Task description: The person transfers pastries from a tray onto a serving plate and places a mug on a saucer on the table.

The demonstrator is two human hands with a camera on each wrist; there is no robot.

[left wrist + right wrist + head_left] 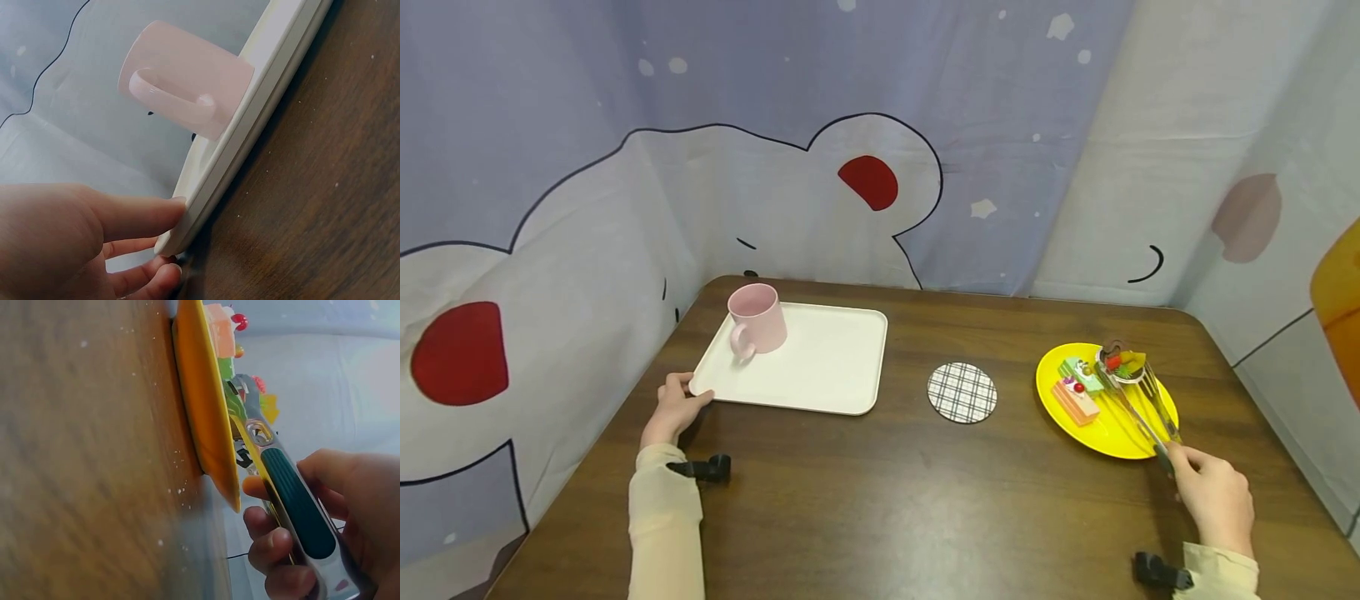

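My left hand [673,412] pinches the near left corner of a white rectangular tray [820,358], thumb on top and fingertips beneath in the left wrist view. Upright on that tray stands a pink mug [760,321], its handle turned toward the near left. My right hand [1217,496] grips metal tongs [300,506] with teal handle pads. The tongs reach over a yellow plate [1127,446], their ends on either side of a small fruit tart [1122,364]; whether they squeeze it I cannot tell. Beside the tart lie an orange cake slice [1075,402] and a green cake slice [1078,372].
A round checked coaster [962,392] lies between tray and plate on the brown wooden table [880,500]. Printed curtains [1000,150] hang behind and along the sides of the table. Each wrist wears a black camera strap.
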